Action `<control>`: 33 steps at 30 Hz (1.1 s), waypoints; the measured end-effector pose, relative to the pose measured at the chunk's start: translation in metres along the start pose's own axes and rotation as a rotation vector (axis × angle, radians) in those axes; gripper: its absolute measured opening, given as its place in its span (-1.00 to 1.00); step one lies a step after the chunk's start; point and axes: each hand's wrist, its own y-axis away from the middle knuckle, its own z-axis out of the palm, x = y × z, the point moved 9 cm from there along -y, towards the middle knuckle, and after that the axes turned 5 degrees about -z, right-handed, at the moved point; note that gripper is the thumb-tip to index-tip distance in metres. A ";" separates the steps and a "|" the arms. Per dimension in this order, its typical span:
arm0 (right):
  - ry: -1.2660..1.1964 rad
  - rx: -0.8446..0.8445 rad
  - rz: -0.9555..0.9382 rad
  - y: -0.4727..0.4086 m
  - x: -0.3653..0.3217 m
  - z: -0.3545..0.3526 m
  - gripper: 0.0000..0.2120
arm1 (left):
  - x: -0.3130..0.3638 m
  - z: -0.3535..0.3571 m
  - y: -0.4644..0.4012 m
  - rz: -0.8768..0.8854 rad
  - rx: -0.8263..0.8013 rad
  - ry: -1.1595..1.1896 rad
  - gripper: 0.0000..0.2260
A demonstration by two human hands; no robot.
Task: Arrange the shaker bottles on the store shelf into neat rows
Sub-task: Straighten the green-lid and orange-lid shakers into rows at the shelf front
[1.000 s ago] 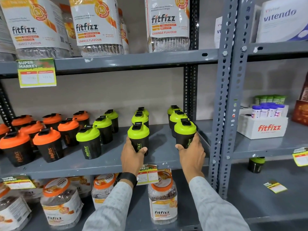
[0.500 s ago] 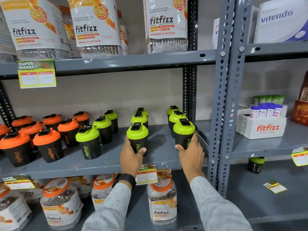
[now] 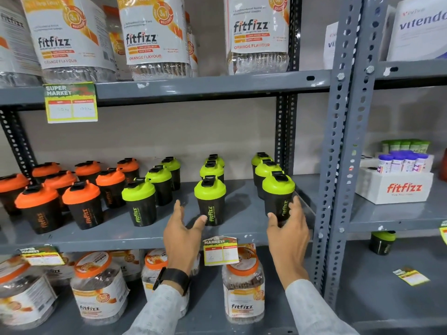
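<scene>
A person faces a grey metal store shelf [image 3: 135, 234], both arms reaching forward; the step in hand looks like squaring up the front of the green-lidded rows. The left hand [image 3: 180, 234] is spread, fingers apart, thumb tip just beside the base of the front middle shaker [image 3: 211, 201] at the hand's 2 o'clock; it grips nothing. The right hand [image 3: 289, 228] curls loosely round the lower part of the front right shaker [image 3: 278, 198], thumb on its front and fingers reaching past its right side; whether it presses firmly or merely touches cannot be told.

The shaker bottles stand on the middle shelf, all upright; each is a black tapered cup with lettering down its side and a domed lid with a black flip cap. Three green-lidded files run back toward the wall; the right file, at 3 o'clock from the middle one, sits close against the perforated upright post [image 3: 338, 151]. At 9 o'clock a slanting green file [image 3: 139, 201] leads into a looser cluster of orange-lidded shakers [image 3: 82, 204], which look uneven.

The next move probably calls for closing a hand on a shaker that is out of line, most likely in the slanting file or the orange cluster, and sliding it level with its neighbours, without knocking those behind.
</scene>
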 end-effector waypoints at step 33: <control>-0.018 -0.261 0.112 0.145 -0.224 0.263 -0.20 | -0.089 -0.262 -0.157 -0.078 0.215 -0.123 -0.36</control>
